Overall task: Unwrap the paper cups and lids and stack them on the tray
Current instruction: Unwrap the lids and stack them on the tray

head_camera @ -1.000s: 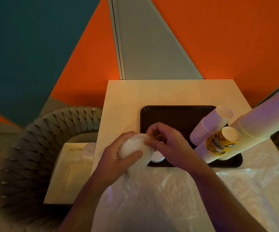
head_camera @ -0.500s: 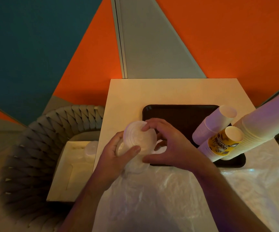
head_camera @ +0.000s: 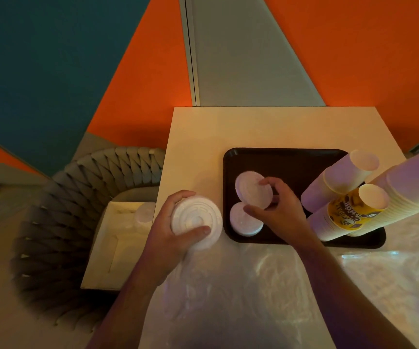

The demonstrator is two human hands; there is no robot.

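A stack of white lids (head_camera: 196,222) is gripped in the left hand (head_camera: 170,235), thumb across its face and fingers curled behind, and is held just off the left edge of the dark tray (head_camera: 279,157), above the tabletop (head_camera: 203,137). A smaller batch of lids (head_camera: 252,188) is pinched between thumb and fingers of the right hand (head_camera: 281,212) and is held over the tray's near-left part, tilted on edge. Directly below and toward the near rim, 1 low pile of lids (head_camera: 243,222) already lies flat on the tray. The coming move is judged to turn on this: the pile lies just beneath and slightly nearer than the right hand's batch, so the right hand is the closer one, and the batch would have to be levelled and lowered a short way. 3 stacks of paper cups (head_camera: 339,180) are seen standing on the tray's right side, apart from the hands. Loose clear plastic wrap (head_camera: 253,285) is spread over the near tabletop.
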